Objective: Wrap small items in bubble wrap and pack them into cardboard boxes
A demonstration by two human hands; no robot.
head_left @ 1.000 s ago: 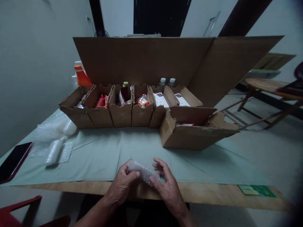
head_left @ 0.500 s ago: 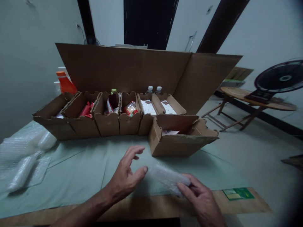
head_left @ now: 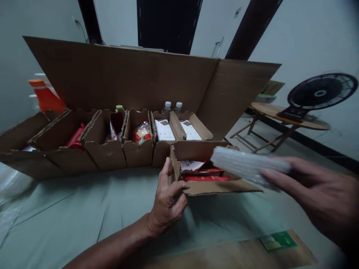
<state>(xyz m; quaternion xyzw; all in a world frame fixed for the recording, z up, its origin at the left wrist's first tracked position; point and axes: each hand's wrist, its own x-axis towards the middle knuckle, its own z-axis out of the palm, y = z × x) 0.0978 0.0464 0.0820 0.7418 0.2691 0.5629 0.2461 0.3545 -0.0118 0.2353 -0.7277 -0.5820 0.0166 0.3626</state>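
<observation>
Far left: bubble wrap (head_left: 11, 183) lies loose on the green-covered surface (head_left: 84, 216). Behind it stands an orange bottle (head_left: 46, 97), blurred.

Left to centre: a row of open bins (head_left: 106, 153) stands against a tall cardboard sheet (head_left: 126, 78). They hold, in turn, red packets (head_left: 75, 136), a green-capped bottle (head_left: 119, 108), a snack bag (head_left: 141, 132) and white cartons (head_left: 164, 130). Two water bottles (head_left: 167, 105) stand just behind the cartons.

Centre: the left hand (head_left: 168, 201) is on the near-left corner of the box (head_left: 213, 188). Its thumb runs up the left wall and its fingers curl against the front edge, a light steadying grip. The box stands open just in front of the bins. Flat packets (head_left: 204, 175), red and white, lie inside it toward the left and front.

Right of centre: the bundle (head_left: 244, 166), something rolled in bubble wrap, hangs level above the box's right side, clear of it. The right hand (head_left: 316, 194) pinches its right end with long, nearly straight fingers.

Step, as I judge it: the bundle is at the box mouth and not yet inside, with the box braced. To go in, it would need to come left and down, past the right flap and onto or beside the packets.

Far right: a green label (head_left: 277, 241) on the surface edge; beyond, a fan (head_left: 322, 91) on a round table (head_left: 280, 112).
</observation>
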